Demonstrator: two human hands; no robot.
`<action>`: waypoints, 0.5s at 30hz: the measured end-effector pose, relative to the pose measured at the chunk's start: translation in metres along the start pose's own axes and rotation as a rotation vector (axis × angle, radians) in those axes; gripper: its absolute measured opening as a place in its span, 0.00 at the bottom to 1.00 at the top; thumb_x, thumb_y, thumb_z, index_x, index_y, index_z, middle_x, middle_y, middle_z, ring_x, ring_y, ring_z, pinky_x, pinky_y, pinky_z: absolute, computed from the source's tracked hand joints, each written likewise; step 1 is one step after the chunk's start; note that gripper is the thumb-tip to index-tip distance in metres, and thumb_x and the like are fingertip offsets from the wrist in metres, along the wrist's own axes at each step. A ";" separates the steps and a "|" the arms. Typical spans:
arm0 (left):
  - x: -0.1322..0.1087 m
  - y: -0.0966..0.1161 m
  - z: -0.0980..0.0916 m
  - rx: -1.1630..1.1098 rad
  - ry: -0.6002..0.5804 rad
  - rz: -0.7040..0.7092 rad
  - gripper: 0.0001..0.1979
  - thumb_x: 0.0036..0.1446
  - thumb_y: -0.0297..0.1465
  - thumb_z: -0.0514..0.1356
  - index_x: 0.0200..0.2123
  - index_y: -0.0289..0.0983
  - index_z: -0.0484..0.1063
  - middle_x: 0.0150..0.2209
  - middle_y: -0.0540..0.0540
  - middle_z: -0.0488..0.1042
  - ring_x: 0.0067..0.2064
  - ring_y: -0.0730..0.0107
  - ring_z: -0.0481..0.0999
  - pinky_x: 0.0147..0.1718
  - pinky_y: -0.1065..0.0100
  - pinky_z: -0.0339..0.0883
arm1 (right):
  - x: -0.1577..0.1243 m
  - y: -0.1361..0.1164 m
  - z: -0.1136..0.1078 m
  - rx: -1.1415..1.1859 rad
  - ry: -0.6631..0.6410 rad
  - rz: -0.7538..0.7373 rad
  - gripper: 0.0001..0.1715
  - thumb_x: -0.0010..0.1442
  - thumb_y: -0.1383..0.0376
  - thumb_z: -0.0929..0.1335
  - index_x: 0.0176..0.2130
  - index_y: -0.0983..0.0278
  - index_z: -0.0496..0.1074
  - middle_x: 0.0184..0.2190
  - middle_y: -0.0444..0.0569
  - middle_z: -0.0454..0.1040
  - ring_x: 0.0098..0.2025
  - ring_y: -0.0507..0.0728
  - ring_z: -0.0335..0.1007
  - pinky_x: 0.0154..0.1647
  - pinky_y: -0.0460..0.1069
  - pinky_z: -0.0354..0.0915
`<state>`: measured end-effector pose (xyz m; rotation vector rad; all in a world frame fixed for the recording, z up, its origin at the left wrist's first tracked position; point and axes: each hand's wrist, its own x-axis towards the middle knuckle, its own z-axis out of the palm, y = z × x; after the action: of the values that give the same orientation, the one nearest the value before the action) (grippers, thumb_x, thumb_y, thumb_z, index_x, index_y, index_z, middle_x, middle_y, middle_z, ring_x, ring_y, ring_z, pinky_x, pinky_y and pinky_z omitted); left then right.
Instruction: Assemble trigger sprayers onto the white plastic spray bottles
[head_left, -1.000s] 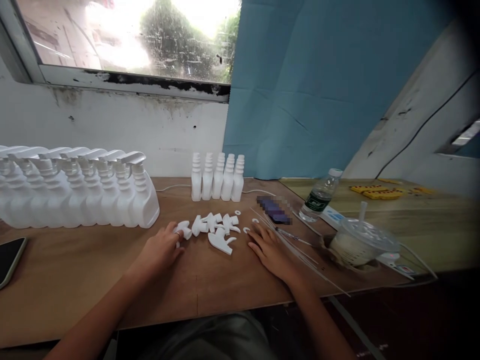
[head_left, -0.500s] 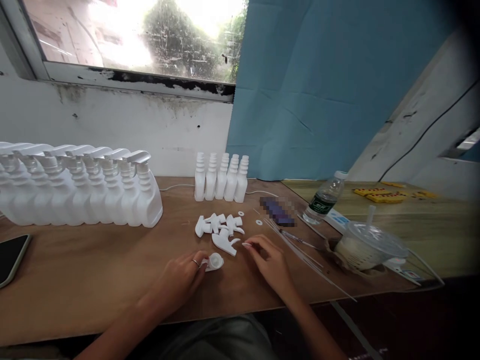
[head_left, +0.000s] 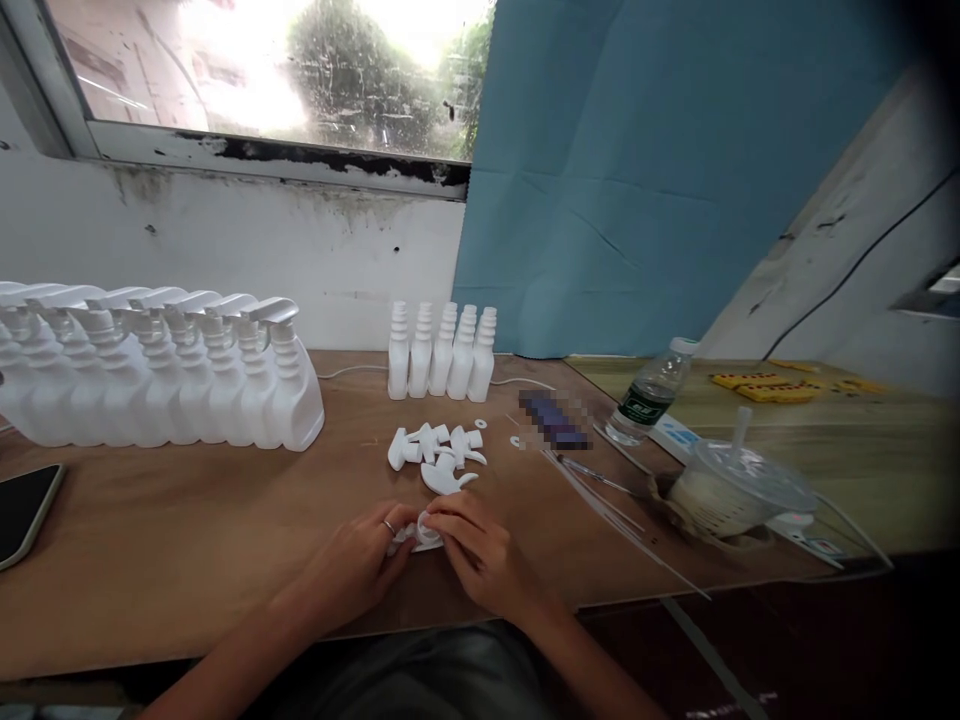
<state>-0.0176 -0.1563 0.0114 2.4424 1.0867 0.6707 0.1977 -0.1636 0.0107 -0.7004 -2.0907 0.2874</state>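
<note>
In front of me a white trigger spray head lies with its round collar facing up. My left hand is closed around its left end. My right hand has its fingertips pinched at the collar opening, on a small white washer mostly hidden by the fingers. Just beyond my hands is a group of several more white spray heads. Two loose white washers lie on the table, one behind the group and one to its right.
Several small white bottles stand at the wall, with a row of larger white bottles at left. A phone lies far left. To the right are thin white tubes, a pen, a water bottle and a lidded cup.
My right hand has moved left and down with the small washer, from beside the group of spray heads to the collar of the one in my left hand. The left hand stays nearly in place.
</note>
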 end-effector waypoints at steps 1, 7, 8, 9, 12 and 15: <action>0.000 0.000 0.000 -0.011 0.011 0.010 0.10 0.67 0.32 0.49 0.50 0.41 0.63 0.44 0.46 0.74 0.44 0.64 0.75 0.42 0.66 0.68 | 0.000 -0.001 -0.001 0.007 -0.010 0.001 0.20 0.60 0.78 0.63 0.49 0.62 0.71 0.44 0.54 0.72 0.47 0.57 0.68 0.49 0.54 0.67; 0.001 -0.006 0.003 0.003 0.039 0.072 0.14 0.68 0.31 0.49 0.56 0.44 0.59 0.51 0.48 0.74 0.49 0.66 0.75 0.48 0.67 0.67 | -0.002 -0.003 -0.010 0.107 -0.036 0.025 0.19 0.62 0.74 0.63 0.50 0.60 0.73 0.49 0.52 0.72 0.50 0.58 0.68 0.53 0.55 0.65; 0.001 -0.007 0.003 0.026 0.035 0.078 0.14 0.68 0.31 0.49 0.56 0.44 0.60 0.50 0.48 0.74 0.49 0.66 0.75 0.47 0.66 0.68 | -0.001 0.001 -0.014 0.105 -0.011 0.048 0.19 0.63 0.73 0.63 0.50 0.59 0.73 0.49 0.52 0.73 0.51 0.57 0.69 0.53 0.54 0.65; 0.001 -0.008 0.003 0.056 0.026 0.083 0.14 0.68 0.31 0.48 0.56 0.44 0.61 0.49 0.47 0.74 0.48 0.65 0.76 0.47 0.65 0.68 | 0.000 0.007 -0.018 0.081 0.027 0.085 0.17 0.64 0.72 0.63 0.49 0.60 0.73 0.48 0.52 0.73 0.51 0.57 0.69 0.53 0.54 0.65; 0.001 -0.007 0.001 0.147 -0.002 0.104 0.14 0.69 0.31 0.46 0.53 0.41 0.64 0.43 0.46 0.75 0.43 0.63 0.76 0.43 0.64 0.70 | 0.010 0.037 -0.037 -0.144 0.132 0.290 0.12 0.64 0.69 0.62 0.43 0.64 0.75 0.43 0.53 0.75 0.47 0.58 0.71 0.51 0.52 0.65; 0.002 -0.004 -0.003 0.176 -0.011 0.130 0.15 0.69 0.30 0.46 0.53 0.40 0.66 0.43 0.45 0.75 0.42 0.63 0.76 0.42 0.64 0.70 | 0.019 0.071 -0.053 -0.371 0.030 0.491 0.09 0.59 0.67 0.66 0.35 0.66 0.76 0.35 0.55 0.76 0.39 0.60 0.72 0.43 0.53 0.65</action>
<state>-0.0204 -0.1517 0.0122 2.6821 1.0294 0.6244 0.2589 -0.0974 0.0230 -1.4351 -1.9367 0.1529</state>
